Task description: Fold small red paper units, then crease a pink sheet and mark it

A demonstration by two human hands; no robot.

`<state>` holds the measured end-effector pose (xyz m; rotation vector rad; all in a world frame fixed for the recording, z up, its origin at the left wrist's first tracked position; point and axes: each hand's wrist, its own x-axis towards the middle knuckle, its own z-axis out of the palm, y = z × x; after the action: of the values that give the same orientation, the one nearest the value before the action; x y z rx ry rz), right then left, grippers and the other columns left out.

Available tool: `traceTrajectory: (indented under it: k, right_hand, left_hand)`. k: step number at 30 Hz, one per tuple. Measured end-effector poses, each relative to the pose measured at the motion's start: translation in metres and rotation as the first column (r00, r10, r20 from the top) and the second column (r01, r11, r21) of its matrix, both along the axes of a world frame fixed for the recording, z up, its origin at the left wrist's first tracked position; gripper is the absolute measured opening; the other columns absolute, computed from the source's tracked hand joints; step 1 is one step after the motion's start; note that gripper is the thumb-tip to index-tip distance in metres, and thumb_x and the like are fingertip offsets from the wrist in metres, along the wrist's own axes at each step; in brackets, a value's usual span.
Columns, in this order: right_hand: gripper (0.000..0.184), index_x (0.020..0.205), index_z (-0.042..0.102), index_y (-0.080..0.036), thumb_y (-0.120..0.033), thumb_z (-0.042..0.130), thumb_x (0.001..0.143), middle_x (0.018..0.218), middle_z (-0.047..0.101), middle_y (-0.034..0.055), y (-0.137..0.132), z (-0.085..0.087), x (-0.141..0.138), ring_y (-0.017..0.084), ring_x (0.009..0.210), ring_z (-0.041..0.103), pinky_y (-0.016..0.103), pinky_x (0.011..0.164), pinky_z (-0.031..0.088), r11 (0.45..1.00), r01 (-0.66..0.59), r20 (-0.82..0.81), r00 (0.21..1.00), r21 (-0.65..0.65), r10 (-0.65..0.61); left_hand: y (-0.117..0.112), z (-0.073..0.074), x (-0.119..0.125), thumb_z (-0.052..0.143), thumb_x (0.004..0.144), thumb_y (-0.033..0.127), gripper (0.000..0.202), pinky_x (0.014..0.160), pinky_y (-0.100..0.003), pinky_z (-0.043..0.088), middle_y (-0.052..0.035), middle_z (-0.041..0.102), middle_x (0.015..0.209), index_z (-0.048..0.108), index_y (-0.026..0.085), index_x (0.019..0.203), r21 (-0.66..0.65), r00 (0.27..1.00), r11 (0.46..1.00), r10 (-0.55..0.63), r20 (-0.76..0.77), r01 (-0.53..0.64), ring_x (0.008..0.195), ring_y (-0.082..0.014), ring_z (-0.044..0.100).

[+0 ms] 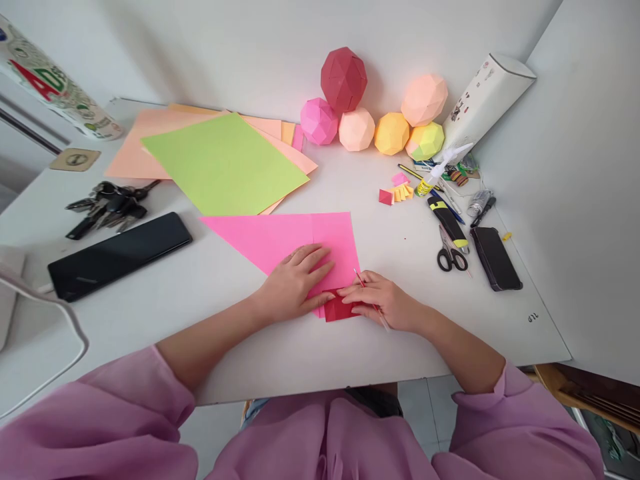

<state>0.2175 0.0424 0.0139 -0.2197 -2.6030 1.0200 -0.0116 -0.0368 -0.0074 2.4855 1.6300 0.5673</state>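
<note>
A bright pink sheet of paper [280, 233] lies in front of me, with a crease near its right side. My left hand [295, 283] rests flat on it, fingers stretched out, the thumb touching a small folded red paper piece [337, 310]. This red piece sits over the pink sheet's near corner. Between the fingers of my right hand [387, 301] is a thin red pen [359, 277], its tip pointing away from me. Fingertips of that same hand press on the red piece's right part, hiding some of it.
Beyond lie a green sheet [227, 163] and peach sheets [135, 147]. Paper balls [344, 79] line the wall. Scissors [451, 257], a cutter [447, 221], a glue bottle [427, 183] and a dark phone [496, 259] are rightward; keys [113, 207] and a black phone [120, 257] leftward.
</note>
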Motion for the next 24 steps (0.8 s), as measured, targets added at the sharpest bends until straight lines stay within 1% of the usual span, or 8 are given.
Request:
traceTrajectory:
  k: [4,6,8,10,13,15,20,24]
  right_hand:
    - [0.023,0.11,0.061,-0.018,-0.016,0.053,0.089,0.11,0.067,0.01,0.003,0.0,0.001,0.019,0.089,0.053,0.039,0.085,0.051,0.999,-0.005,0.016,1.0,-0.051,0.005]
    - [0.021,0.108,0.062,-0.018,-0.018,0.055,0.088,0.108,0.068,0.0096,0.005,-0.002,0.0,0.02,0.091,0.054,0.04,0.084,0.051,0.999,-0.008,0.008,1.0,-0.046,0.008]
    - [0.019,0.105,0.063,-0.018,-0.019,0.058,0.087,0.105,0.069,0.0086,0.008,-0.004,0.0,0.021,0.092,0.054,0.04,0.081,0.051,0.999,-0.014,-0.005,1.0,-0.033,0.014]
    - [0.018,0.103,0.064,-0.019,-0.021,0.06,0.086,0.103,0.07,0.0073,0.011,-0.005,0.0,0.022,0.098,0.055,0.041,0.084,0.05,1.0,-0.002,-0.007,1.0,0.003,0.002]
    - [0.016,0.1,0.065,-0.021,-0.021,0.061,0.085,0.106,0.07,0.0065,0.016,-0.005,0.001,0.025,0.113,0.054,0.046,0.092,0.043,0.996,0.038,0.015,0.999,0.083,-0.039]
    - [0.015,0.1,0.064,-0.022,-0.021,0.06,0.086,0.107,0.07,0.0066,0.018,-0.005,0.002,0.025,0.119,0.052,0.045,0.093,0.042,0.993,0.05,0.03,0.998,0.106,-0.053]
    - [0.013,0.098,0.063,-0.021,-0.017,0.057,0.087,0.101,0.072,0.0064,0.022,-0.008,0.001,0.024,0.117,0.056,0.042,0.09,0.041,0.993,0.057,0.014,0.998,0.107,-0.059]
    - [0.013,0.098,0.063,-0.022,-0.018,0.055,0.089,0.105,0.071,0.0066,0.023,-0.012,0.0,0.023,0.117,0.056,0.042,0.092,0.041,0.992,0.09,0.016,0.996,0.089,-0.092]
  left_hand:
    - [-0.004,0.0,-0.004,0.052,0.087,0.042,0.044,0.105,-0.055,0.036,-0.0174,0.046,0.137,0.057,0.013,0.12,0.062,0.998,0.998,-0.026,0.065,0.022,0.133,-0.0347,0.032]
    - [-0.007,0.002,-0.006,0.052,0.089,0.033,0.032,0.106,-0.052,0.036,-0.0128,0.05,0.134,0.06,0.018,0.116,0.098,0.981,0.983,-0.163,0.101,0.154,0.133,-0.0309,0.033]
    - [-0.008,0.004,-0.006,0.049,0.09,0.023,0.025,0.106,-0.048,0.037,-0.0105,0.055,0.129,0.062,0.02,0.112,0.099,0.935,0.94,-0.335,0.113,0.325,0.129,-0.0263,0.04]
    - [-0.009,0.006,-0.005,0.046,0.092,0.019,0.026,0.104,-0.045,0.04,-0.0114,0.057,0.127,0.063,0.019,0.111,0.068,0.907,0.916,-0.401,0.128,0.395,0.125,-0.0243,0.045]
    - [-0.008,0.005,-0.005,0.044,0.092,0.019,0.03,0.101,-0.045,0.043,-0.0137,0.055,0.13,0.061,0.017,0.116,0.013,0.92,0.93,-0.366,0.14,0.367,0.126,-0.0263,0.044]
    - [-0.008,0.005,-0.005,0.042,0.092,0.019,0.033,0.102,-0.047,0.043,-0.0138,0.052,0.133,0.059,0.018,0.12,-0.006,0.923,0.931,-0.36,0.134,0.364,0.128,-0.0273,0.041]
    - [-0.009,0.008,-0.006,0.041,0.092,0.014,0.04,0.105,-0.047,0.038,-0.0095,0.046,0.14,0.053,0.023,0.129,-0.031,0.914,0.92,-0.383,0.137,0.39,0.134,-0.0281,0.032]
    - [-0.008,0.01,-0.005,0.041,0.091,0.012,0.046,0.108,-0.046,0.033,-0.0068,0.052,0.135,0.048,0.029,0.133,-0.044,0.903,0.911,-0.398,0.16,0.41,0.132,-0.0254,0.035]
